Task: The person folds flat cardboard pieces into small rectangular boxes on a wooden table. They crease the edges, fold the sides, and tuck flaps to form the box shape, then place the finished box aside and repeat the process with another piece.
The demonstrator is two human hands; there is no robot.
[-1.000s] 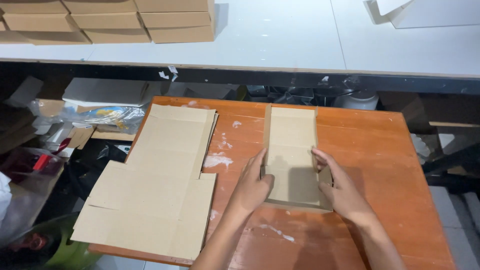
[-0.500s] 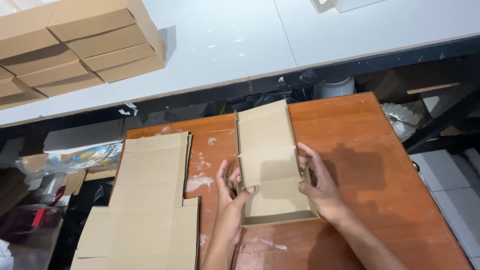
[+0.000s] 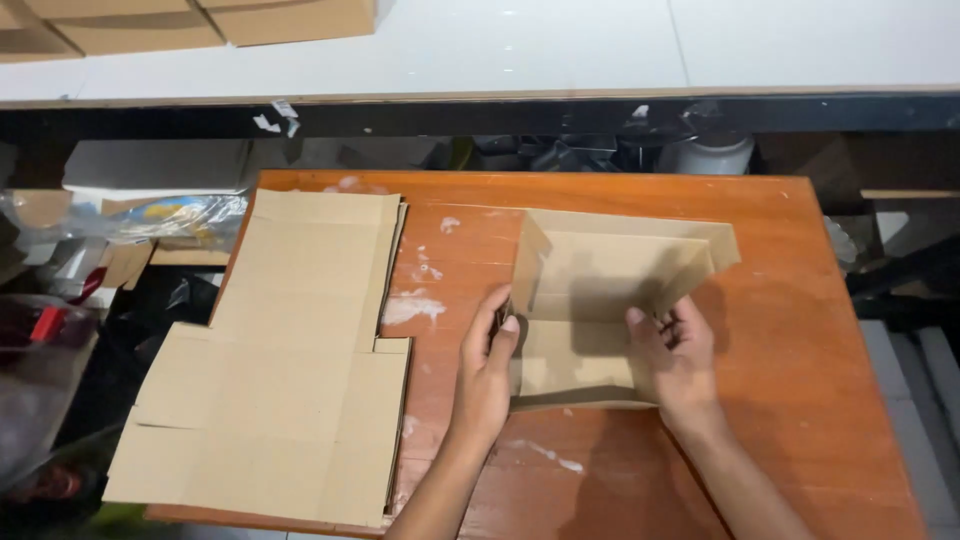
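A half-folded cardboard box [image 3: 600,300] of plain brown board lies on the orange wooden desk [image 3: 800,300], right of the desk's middle and nearer its far edge than its near one. Its base lies flat, a long side wall stands along the far side, and shorter flaps rise at the left and right ends, so it forms an open tray with the near side still low.

The left hand [image 3: 487,370] grips the box's left wall, thumb inside and fingers [image 3: 480,318] curled round the outside, pinching the board. The right hand [image 3: 675,360] holds the right flap near the box's near right corner, its fingers [image 3: 665,325] bent and closed on the flap's edge.

Just left of the box, apart from it, a stack of flat cardboard blanks [image 3: 290,370] covers the desk's left half and overhangs its left and near edges. White smears [image 3: 410,305] mark the bare wood between the stack and the box.

Beyond the desk's far edge runs a white surface [image 3: 520,45] carrying finished brown boxes [image 3: 200,20] at its left end. Off the desk's left edge sits clutter, among it a clear plastic bag [image 3: 180,218].
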